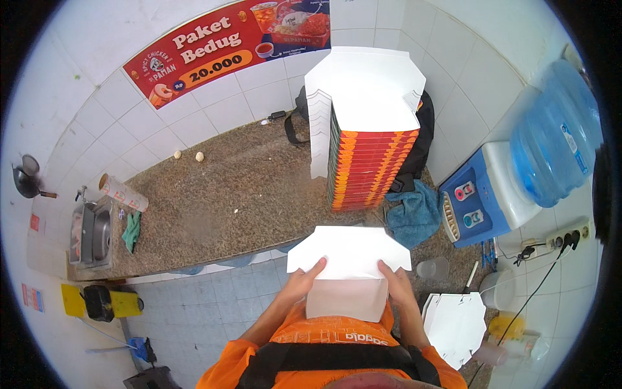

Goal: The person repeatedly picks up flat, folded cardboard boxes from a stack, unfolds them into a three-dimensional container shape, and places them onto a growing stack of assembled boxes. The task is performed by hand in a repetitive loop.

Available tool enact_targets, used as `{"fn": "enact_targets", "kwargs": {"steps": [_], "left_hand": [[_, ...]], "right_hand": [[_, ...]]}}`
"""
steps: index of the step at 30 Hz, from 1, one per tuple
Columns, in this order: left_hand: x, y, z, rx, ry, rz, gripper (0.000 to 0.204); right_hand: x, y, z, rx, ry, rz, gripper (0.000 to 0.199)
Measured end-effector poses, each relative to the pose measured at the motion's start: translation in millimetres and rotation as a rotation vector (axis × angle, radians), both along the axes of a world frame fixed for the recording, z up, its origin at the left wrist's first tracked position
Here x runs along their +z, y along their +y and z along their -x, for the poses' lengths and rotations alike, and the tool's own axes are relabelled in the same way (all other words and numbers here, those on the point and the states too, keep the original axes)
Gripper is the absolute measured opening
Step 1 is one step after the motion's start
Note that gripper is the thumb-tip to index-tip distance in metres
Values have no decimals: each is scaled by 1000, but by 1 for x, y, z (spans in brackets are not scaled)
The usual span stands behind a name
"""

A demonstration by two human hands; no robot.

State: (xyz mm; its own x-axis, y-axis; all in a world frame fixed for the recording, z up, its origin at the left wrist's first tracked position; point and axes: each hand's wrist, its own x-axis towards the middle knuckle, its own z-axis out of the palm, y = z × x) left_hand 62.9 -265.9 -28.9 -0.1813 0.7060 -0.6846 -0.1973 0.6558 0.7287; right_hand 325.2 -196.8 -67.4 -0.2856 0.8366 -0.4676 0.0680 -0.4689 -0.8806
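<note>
In front of my body I hold a white cardboard food box [350,249], partly folded, with its wide flap opened out toward the counter. My left hand [301,283] grips its left side, thumb on top at the fold. On the right side my right hand [396,283] does the same, its fingers mostly hidden beneath. Beyond the box rises a tall stack of red and orange boxes [374,170], nested together, their white flaps fanned out on top and to the left. Flat white cardboard pieces [453,327] lie close to my right arm.
The speckled stone counter [259,194] runs left to a metal sink [102,236], with a green cloth [131,232] and a sleeve of cups [123,192] nearby. Right of the stack are a teal towel [414,211], a clear cup [433,268] and a water dispenser [486,188].
</note>
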Motion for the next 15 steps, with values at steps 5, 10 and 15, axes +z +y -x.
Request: {"fn": "enact_targets", "kwargs": {"steps": [5, 10, 15], "left_hand": [[-63, -27, 17, -158, -240, -248, 48], [-44, -23, 23, -229, 68, -344, 46], [49, 26, 23, -134, 286, -428, 45]], "right_hand": [[-8, 4, -28, 257, -244, 62, 58], [86, 1, -48, 493, -587, -500, 55], [187, 7, -13, 622, -602, -1262, 36]]}}
